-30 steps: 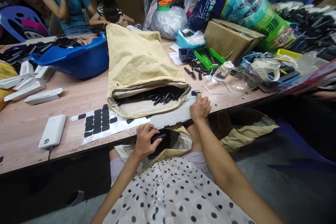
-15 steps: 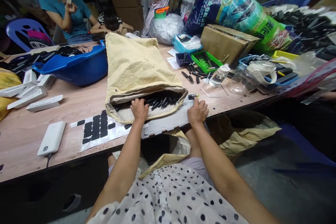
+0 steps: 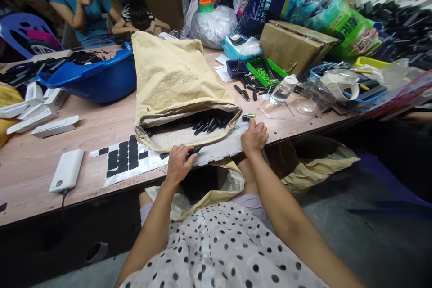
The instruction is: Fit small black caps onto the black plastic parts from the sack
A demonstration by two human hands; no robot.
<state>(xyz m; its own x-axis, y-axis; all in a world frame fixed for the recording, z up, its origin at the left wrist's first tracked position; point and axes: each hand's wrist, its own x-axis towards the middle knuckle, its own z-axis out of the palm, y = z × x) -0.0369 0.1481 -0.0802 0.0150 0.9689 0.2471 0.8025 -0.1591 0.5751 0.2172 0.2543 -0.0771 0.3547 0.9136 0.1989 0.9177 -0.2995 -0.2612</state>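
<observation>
My left hand [image 3: 180, 162] is closed around a slim black pen-shaped piece [image 3: 195, 149], held at the table edge just below the mouth of a yellow sack [image 3: 175, 72]. Inside the sack's open mouth lie several loose black pen-shaped pieces [image 3: 211, 124]. My right hand [image 3: 254, 138] rests with curled fingers on the right end of a light grey board [image 3: 219, 148]. Whatever its fingers may hold is hidden. Just beyond them lies a short black piece with a yellow end [image 3: 249, 117]. Left of the board, a white sheet with black stickers [image 3: 123, 155] lies flat.
A blue basin [image 3: 97, 81], white boxes [image 3: 56, 126] and a white power bank [image 3: 67, 171] occupy the left side. Further right stand a green tray [image 3: 270, 74], a clear bottle [image 3: 283, 90] and a cardboard box [image 3: 293, 47]. Open sacks [image 3: 317, 162] hang below the table edge. Other people sit opposite.
My left hand has come out of the sack's mouth toward me with a black pen-shaped piece. My right hand stays in nearly the same place. The view has shifted slightly.
</observation>
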